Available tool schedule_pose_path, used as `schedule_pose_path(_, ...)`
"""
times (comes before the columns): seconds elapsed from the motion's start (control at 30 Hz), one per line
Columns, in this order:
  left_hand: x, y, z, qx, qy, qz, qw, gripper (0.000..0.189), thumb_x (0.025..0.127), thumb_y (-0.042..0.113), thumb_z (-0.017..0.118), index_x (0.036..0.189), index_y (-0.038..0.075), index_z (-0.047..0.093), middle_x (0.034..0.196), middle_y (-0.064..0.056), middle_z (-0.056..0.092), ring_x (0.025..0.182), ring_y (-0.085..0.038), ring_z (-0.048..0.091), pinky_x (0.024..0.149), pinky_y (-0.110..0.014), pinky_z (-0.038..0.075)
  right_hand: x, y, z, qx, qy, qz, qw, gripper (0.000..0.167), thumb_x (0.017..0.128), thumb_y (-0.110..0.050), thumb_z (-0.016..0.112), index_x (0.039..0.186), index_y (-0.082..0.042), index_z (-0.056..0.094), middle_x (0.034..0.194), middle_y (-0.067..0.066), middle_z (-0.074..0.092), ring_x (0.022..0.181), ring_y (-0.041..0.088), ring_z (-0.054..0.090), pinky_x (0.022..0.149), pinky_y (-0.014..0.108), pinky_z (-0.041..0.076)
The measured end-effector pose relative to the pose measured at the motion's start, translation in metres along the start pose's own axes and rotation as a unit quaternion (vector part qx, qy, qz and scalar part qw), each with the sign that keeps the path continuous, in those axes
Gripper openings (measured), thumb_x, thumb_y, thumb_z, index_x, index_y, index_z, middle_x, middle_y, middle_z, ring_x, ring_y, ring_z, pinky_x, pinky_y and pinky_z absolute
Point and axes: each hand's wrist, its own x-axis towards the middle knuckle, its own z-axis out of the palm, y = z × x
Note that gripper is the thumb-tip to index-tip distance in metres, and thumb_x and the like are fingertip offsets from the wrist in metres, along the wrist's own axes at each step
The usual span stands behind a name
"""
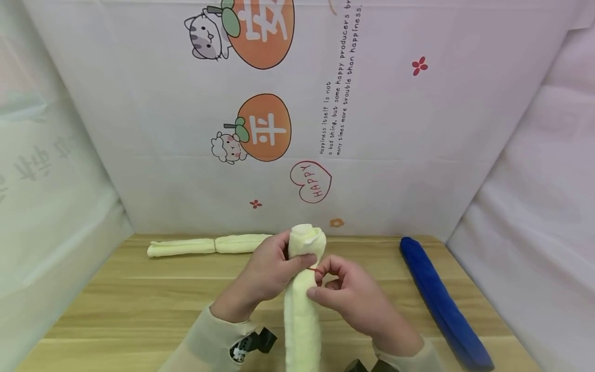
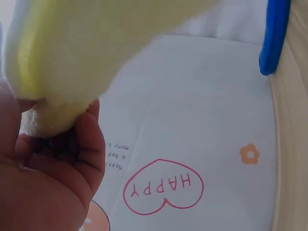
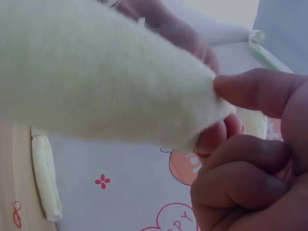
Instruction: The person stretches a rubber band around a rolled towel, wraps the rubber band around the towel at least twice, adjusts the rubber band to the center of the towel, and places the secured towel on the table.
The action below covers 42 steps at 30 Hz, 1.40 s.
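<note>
Yellow cloth roll [image 1: 304,320], lower end off-frame

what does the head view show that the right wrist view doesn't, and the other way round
Only the head view: the blue roll on the right of the table.
Only the right wrist view: a loose red loop on the table.
Both: left hand, right hand, held roll, tied roll, and the wall's heart.
</note>
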Motion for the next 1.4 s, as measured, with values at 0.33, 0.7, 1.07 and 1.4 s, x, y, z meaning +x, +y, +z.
schedule_pose_path(0.33,0.005,0.004,0.003,0.042,0.013,-0.028,0.9986,0.026,0.089,0.030,0.077,0.109,0.014,0.070,0.090,0.001,0.070,0.076,-0.016,0.064,0.068,-0.036,0.056,-0.002,-0.004,0.010,-0.104,0.085,-0.081,0.9875,0.017,0.085,0.003,0.074,0.095,-0.008,0.065,0.077,-0.001,0.050,0.064,0.011,0.045,0.054,0.021,0.041)
schedule_pose_path(0.7,0.012,-0.002,-0.001,-0.017,0.066,-0.080,0.9945,0.034,0.088,0.032,0.077,0.112,0.011,0.064,0.097,-0.006,0.065,0.082,-0.020,0.061,0.070,-0.033,0.053,-0.002,0.001,0.008,-0.142,0.072,-0.087,0.9833,0.018,0.084,-0.004,0.072,0.083,-0.014,0.058,0.074,-0.001,0.051,0.060,0.010,0.044,0.052,0.022,0.039)
schedule_pose_path(1.07,0.007,-0.015,-0.011,-0.276,-0.140,0.005,0.9511,0.017,0.093,0.009,0.060,0.108,0.000,0.061,0.097,-0.008,0.065,0.081,-0.016,0.062,0.068,-0.026,0.048,0.001,0.005,-0.004,0.157,0.027,-0.069,0.9848,0.007,0.096,-0.003,0.062,0.090,0.001,0.060,0.089,0.007,0.055,0.070,0.016,0.049,0.057,0.024,0.037)
schedule_pose_path(1.4,0.005,-0.001,-0.002,-0.013,-0.034,-0.047,0.9983,0.026,0.090,0.022,0.072,0.105,0.002,0.065,0.088,-0.009,0.066,0.072,-0.020,0.063,0.063,-0.033,0.054,0.000,-0.005,0.003,-0.122,0.096,-0.045,0.9868,0.013,0.083,-0.005,0.073,0.077,-0.014,0.066,0.107,0.007,0.050,0.073,0.022,0.049,0.060,0.023,0.040)
